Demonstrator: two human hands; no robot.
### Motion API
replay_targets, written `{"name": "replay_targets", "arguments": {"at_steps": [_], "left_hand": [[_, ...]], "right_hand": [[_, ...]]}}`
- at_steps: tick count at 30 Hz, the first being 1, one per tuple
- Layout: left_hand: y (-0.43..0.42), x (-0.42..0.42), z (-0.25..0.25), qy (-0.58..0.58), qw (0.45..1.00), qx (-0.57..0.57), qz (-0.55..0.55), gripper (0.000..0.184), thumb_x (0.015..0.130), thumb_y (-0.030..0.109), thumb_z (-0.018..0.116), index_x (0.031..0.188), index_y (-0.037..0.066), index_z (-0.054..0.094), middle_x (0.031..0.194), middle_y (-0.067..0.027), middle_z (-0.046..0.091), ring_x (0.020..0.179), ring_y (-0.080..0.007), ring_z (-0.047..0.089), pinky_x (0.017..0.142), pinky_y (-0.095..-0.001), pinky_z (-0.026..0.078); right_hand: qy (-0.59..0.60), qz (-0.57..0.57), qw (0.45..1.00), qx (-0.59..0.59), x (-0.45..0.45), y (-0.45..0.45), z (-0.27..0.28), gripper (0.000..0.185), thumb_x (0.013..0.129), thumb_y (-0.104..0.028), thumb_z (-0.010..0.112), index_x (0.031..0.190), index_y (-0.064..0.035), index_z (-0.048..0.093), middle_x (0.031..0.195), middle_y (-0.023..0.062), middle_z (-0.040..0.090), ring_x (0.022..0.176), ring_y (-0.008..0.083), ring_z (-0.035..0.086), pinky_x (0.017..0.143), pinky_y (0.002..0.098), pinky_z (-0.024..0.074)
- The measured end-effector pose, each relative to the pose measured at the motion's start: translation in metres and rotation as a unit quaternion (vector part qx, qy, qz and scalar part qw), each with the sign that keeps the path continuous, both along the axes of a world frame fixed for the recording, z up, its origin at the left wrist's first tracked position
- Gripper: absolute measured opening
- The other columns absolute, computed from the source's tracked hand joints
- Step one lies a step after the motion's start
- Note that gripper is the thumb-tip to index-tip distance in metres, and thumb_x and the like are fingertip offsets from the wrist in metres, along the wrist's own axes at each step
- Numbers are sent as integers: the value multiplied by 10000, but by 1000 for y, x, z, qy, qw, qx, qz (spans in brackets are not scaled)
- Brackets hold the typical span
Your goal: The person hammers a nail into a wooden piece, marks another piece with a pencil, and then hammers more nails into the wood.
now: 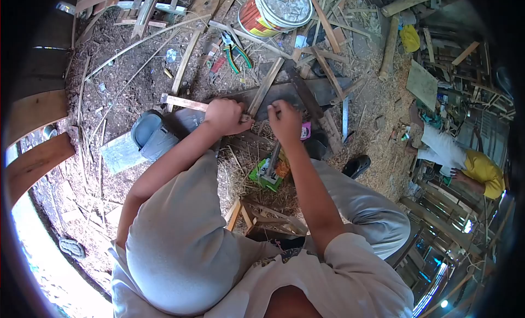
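My left hand (224, 116) is closed around a flat, pale wooden strip (186, 102), whose longer end sticks out to the left. Just to the right, my right hand (285, 121) has its fingers curled together; whatever they may hold is too small or hidden to make out. Both hands are over a dark wooden board (249, 97) lying on the ground. A narrow wooden slat (266, 87) leans across that board between them. Below my right hand is a green packet (268, 174), with a dark bar-like piece (274, 158) over it.
Green-handled pliers (235, 52) lie beyond the board, near a lidded paint bucket (276, 14). A grey-blue container (153, 136) stands at left. A dark sandal (356, 166) is by my knee. Wood scraps and shavings litter the ground. Another person in a yellow top (482, 173) is at right.
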State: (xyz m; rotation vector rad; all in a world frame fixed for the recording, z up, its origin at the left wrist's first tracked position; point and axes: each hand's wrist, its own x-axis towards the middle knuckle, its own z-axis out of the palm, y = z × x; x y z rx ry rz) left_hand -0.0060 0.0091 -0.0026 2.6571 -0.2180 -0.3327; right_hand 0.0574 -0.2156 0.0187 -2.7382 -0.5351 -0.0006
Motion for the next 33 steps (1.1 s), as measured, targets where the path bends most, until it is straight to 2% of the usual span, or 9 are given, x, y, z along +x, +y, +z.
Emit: {"name": "replay_targets", "arguments": {"at_steps": [2, 8, 11, 12, 14, 17, 20, 28, 33], "left_hand": [[1, -1, -1, -2, 1000, -3, -1, 613, 883, 679, 658, 937, 77, 756, 832, -137, 754, 788, -321, 761, 719, -454, 593], [6, -3, -1, -28, 999, -28, -14, 586, 884, 643, 696, 992, 67, 706, 878, -140, 743, 836, -336, 750, 745, -460, 599], [13, -4, -1, -34, 998, -38, -37, 548, 858, 584, 751, 1039, 71, 694, 943, -132, 742, 918, -328, 742, 806, -456, 591], [14, -5, -1, -34, 997, -37, -56, 529, 839, 544, 784, 1058, 72, 686, 978, -126, 737, 964, -323, 734, 845, -452, 585], [16, -7, -5, -44, 996, -42, -58, 509, 810, 496, 806, 1059, 72, 675, 994, -120, 725, 991, -320, 723, 875, -452, 575], [19, -11, -3, -51, 995, -53, -64, 470, 767, 400, 828, 1053, 71, 652, 1009, -112, 703, 1020, -318, 707, 910, -453, 562], [20, -9, -8, -72, 993, -65, -65, 418, 755, 316, 816, 1041, 71, 636, 1004, -109, 693, 1019, -321, 701, 912, -456, 557], [25, -11, -11, -105, 987, -100, -63, 364, 777, 222, 779, 1078, 66, 643, 1032, -104, 695, 1040, -324, 693, 922, -464, 550], [23, -12, -15, -148, 980, -115, -66, 524, 754, 185, 792, 1248, 54, 677, 1042, -88, 707, 1030, -307, 699, 947, -438, 557]], "right_hand": [[240, 1, 970, -51, 14, 11, 4, 315, 976, -376, 722, 1013, -68, 776, 943, 118, 770, 885, 347, 737, 850, 503, 549], [433, -6, 893, 118, 51, 20, -67, 414, 908, -435, 812, 999, -34, 770, 923, 159, 780, 796, 344, 747, 757, 455, 585], [479, -29, 856, 190, 51, 27, -53, 428, 879, -436, 840, 992, -28, 778, 906, 169, 779, 812, 357, 746, 763, 467, 585], [481, -31, 856, 190, 47, 27, -45, 428, 879, -436, 840, 992, -28, 778, 906, 169, 779, 812, 357, 746, 763, 467, 585], [161, 83, 982, -49, 39, 32, -28, 443, 885, -444, 833, 945, -9, 771, 872, 167, 774, 821, 371, 743, 766, 461, 585], [332, -29, 943, -26, 37, 39, -23, 453, 886, -451, 829, 919, -3, 775, 857, 185, 764, 827, 392, 736, 777, 452, 580], [391, -17, 920, -1, 47, 31, -47, 442, 900, -446, 817, 919, -5, 785, 831, 192, 750, 807, 359, 741, 773, 434, 577], [444, 33, 893, 66, 45, 42, -45, 331, 947, -355, 799, 945, -24, 812, 749, 103, 755, 637, 202, 685, 647, 374, 544], [465, 21, 877, 123, 43, 45, -47, 323, 959, -333, 800, 912, -13, 801, 734, 76, 755, 576, 147, 648, 573, 332, 520]]}}
